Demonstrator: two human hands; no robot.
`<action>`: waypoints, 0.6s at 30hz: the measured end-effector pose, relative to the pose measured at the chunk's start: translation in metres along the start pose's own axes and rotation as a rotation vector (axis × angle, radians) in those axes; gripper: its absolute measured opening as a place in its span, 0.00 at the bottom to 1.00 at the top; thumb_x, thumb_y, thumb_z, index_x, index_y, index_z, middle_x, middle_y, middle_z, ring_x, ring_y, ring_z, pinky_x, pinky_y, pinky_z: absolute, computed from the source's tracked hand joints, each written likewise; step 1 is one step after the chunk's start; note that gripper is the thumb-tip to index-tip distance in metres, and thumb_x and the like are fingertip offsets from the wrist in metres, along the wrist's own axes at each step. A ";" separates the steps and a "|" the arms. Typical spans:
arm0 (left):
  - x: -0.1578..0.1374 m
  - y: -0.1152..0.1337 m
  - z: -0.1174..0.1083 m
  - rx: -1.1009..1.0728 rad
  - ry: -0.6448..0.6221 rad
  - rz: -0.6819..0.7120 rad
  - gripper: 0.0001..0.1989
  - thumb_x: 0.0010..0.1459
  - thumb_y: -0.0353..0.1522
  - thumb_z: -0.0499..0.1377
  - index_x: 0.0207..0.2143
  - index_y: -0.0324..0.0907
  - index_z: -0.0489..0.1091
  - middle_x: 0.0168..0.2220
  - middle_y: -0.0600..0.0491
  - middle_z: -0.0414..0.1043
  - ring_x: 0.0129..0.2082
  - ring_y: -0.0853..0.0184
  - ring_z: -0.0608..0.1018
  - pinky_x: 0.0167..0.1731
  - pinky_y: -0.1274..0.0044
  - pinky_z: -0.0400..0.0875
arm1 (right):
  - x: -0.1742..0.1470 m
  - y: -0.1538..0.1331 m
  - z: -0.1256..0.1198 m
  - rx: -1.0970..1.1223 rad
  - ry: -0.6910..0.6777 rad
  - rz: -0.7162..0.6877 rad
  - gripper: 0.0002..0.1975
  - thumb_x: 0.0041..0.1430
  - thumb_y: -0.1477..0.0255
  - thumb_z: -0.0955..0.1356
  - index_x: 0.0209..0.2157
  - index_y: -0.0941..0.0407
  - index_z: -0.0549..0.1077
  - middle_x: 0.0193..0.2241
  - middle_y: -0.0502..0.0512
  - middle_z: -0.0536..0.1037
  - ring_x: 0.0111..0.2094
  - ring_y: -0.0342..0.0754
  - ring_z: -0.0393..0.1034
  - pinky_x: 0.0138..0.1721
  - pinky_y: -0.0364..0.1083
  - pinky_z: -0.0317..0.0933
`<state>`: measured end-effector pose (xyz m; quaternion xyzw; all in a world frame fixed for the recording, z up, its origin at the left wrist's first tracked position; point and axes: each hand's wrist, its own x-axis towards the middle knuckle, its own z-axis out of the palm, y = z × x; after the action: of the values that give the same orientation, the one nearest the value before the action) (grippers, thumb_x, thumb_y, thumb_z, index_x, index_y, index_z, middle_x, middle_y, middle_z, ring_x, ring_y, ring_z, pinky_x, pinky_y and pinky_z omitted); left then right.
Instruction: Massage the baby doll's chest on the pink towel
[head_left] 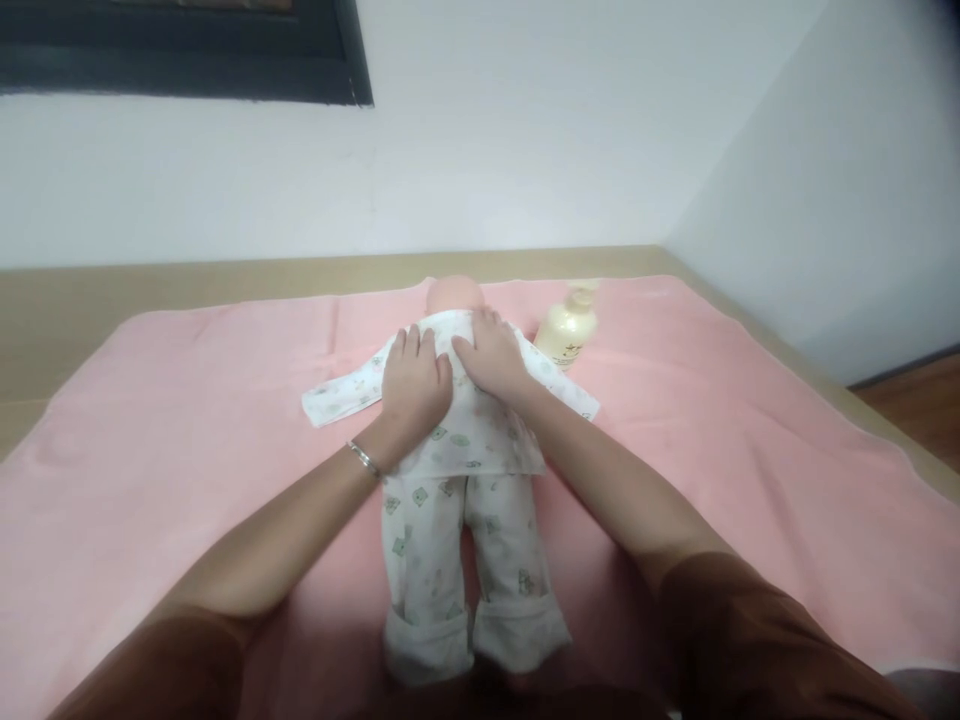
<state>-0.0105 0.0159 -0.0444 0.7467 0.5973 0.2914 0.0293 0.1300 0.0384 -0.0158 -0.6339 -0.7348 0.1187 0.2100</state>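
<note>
A baby doll in white printed clothes lies on a pink blanket, and its bare round head [454, 293] shows at the far end. My left hand [416, 380] rests flat on the left side of the doll's long-sleeved shirt [480, 445], fingers stretched out. On the shirt's upper right side lies my right hand [491, 355], palm down, thumb spread toward the left hand. Both sleeves reach outward. Below the shirt are the printed trousers [427, 540], their cuffs turned up toward me. The doll's face is not visible.
A cream pump bottle [568, 328] stands or leans on the blanket [225, 400], right of the doll's head. Under the blanket is a wooden-toned surface [112, 290] reaching to the white walls. A dark frame [322, 60] hangs upper left.
</note>
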 end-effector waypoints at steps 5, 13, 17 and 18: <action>0.005 -0.002 -0.001 -0.011 -0.030 0.024 0.28 0.64 0.31 0.44 0.61 0.25 0.63 0.64 0.32 0.63 0.68 0.49 0.63 0.69 0.55 0.57 | -0.015 -0.014 0.003 -0.163 0.026 0.041 0.31 0.70 0.66 0.56 0.66 0.73 0.57 0.67 0.76 0.58 0.69 0.66 0.52 0.69 0.62 0.47; 0.027 -0.021 -0.009 -0.132 -0.121 -0.057 0.25 0.67 0.36 0.43 0.57 0.34 0.68 0.61 0.39 0.70 0.63 0.55 0.71 0.66 0.59 0.63 | -0.059 -0.038 0.009 -0.230 0.008 -0.278 0.30 0.69 0.71 0.56 0.68 0.70 0.55 0.71 0.70 0.52 0.73 0.67 0.42 0.72 0.63 0.40; 0.013 -0.008 -0.009 0.029 -0.113 0.041 0.27 0.67 0.32 0.41 0.60 0.24 0.64 0.62 0.31 0.66 0.66 0.51 0.67 0.67 0.57 0.60 | -0.032 -0.022 0.001 -0.109 -0.043 -0.197 0.28 0.69 0.73 0.53 0.67 0.62 0.59 0.71 0.62 0.53 0.73 0.62 0.43 0.71 0.65 0.40; 0.007 -0.003 -0.008 0.064 -0.092 0.088 0.27 0.67 0.31 0.41 0.60 0.22 0.63 0.62 0.30 0.66 0.66 0.50 0.66 0.68 0.56 0.60 | -0.024 -0.017 -0.001 -0.089 -0.045 -0.158 0.28 0.69 0.72 0.53 0.67 0.61 0.59 0.71 0.61 0.53 0.72 0.62 0.44 0.71 0.66 0.40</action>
<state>-0.0160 0.0207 -0.0356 0.7854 0.5707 0.2387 0.0200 0.1182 0.0124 -0.0116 -0.5798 -0.7916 0.0834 0.1738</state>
